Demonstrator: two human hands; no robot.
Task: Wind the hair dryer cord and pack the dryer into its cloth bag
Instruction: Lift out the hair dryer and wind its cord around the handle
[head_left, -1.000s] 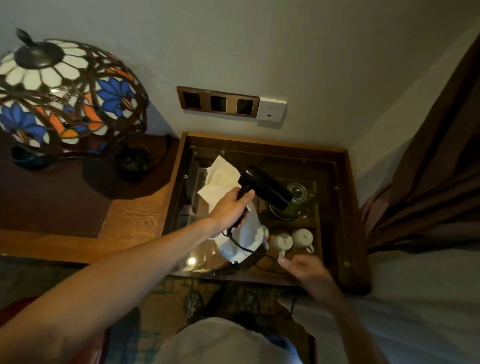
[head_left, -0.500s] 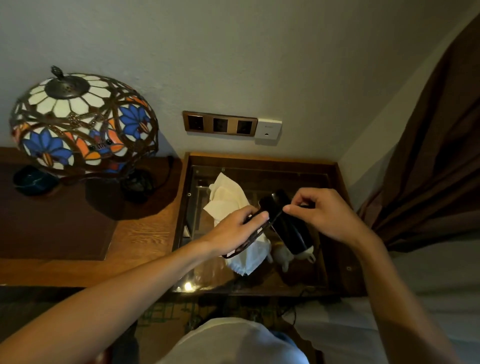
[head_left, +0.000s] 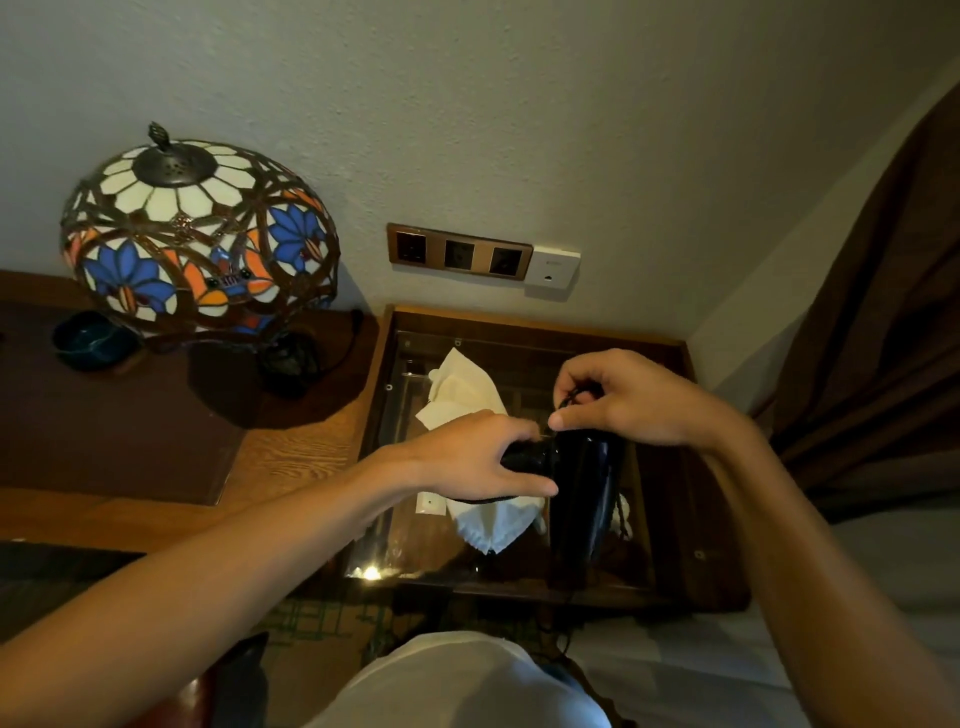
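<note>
The black hair dryer (head_left: 579, 499) hangs above the glass-topped table (head_left: 670, 577), barrel pointing down toward me. My left hand (head_left: 483, 457) grips its folded handle. My right hand (head_left: 618, 397) pinches the thin black cord (head_left: 571, 399) just above the dryer's top end. More cord trails down off the table's front edge. The white cloth bag (head_left: 462, 387) lies crumpled on the glass under and behind my left hand, partly hidden by it.
A stained-glass lamp (head_left: 200, 239) stands on the wooden desk (head_left: 291, 447) at left, beside a dark bowl (head_left: 91, 340). A socket panel (head_left: 460, 252) is on the wall. A brown curtain (head_left: 883, 332) hangs at right. White cups show under the glass.
My right hand rose from the table's front edge to the dryer's top and took the cord. The dryer swung from lying sideways to pointing down.
</note>
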